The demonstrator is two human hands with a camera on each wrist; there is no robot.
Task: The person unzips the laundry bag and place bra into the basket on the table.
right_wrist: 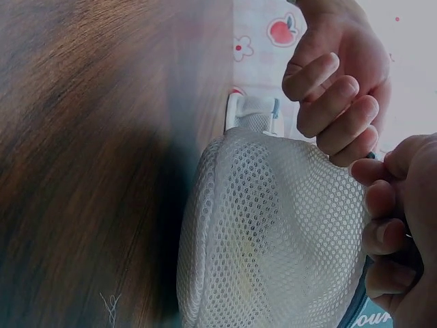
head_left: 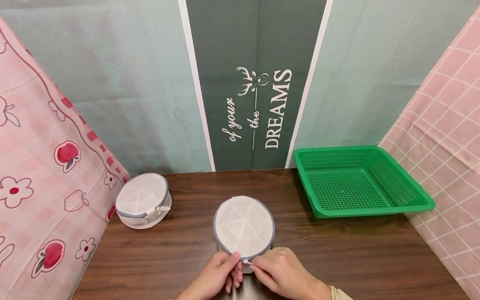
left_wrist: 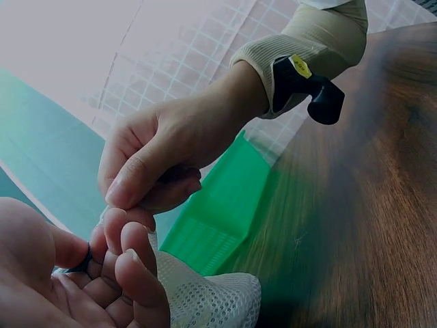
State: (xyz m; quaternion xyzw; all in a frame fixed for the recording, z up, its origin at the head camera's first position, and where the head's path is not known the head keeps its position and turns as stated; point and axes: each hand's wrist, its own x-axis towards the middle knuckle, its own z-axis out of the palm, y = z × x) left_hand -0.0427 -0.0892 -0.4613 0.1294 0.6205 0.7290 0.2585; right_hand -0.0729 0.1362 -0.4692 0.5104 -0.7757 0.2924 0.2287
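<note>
While the wooden table (head_left: 180,258) is stretching wide, a green basket (head_left: 375,211) is sitting back right and the nearer mesh bag (head_left: 243,227) is standing centre-front. The right hand (head_left: 286,273) is pinching its zipper pull (head_left: 246,261), the left hand (head_left: 215,273) its rim (zip work, seemingly, next calling for steadiness). The right wrist view is catching a wispy thread (right_wrist: 110,309) the head view isn't showing.

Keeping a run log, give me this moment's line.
left hand: pinches mesh bag; right hand: pinches zipper pull; second bag: left; green basket: right
</note>
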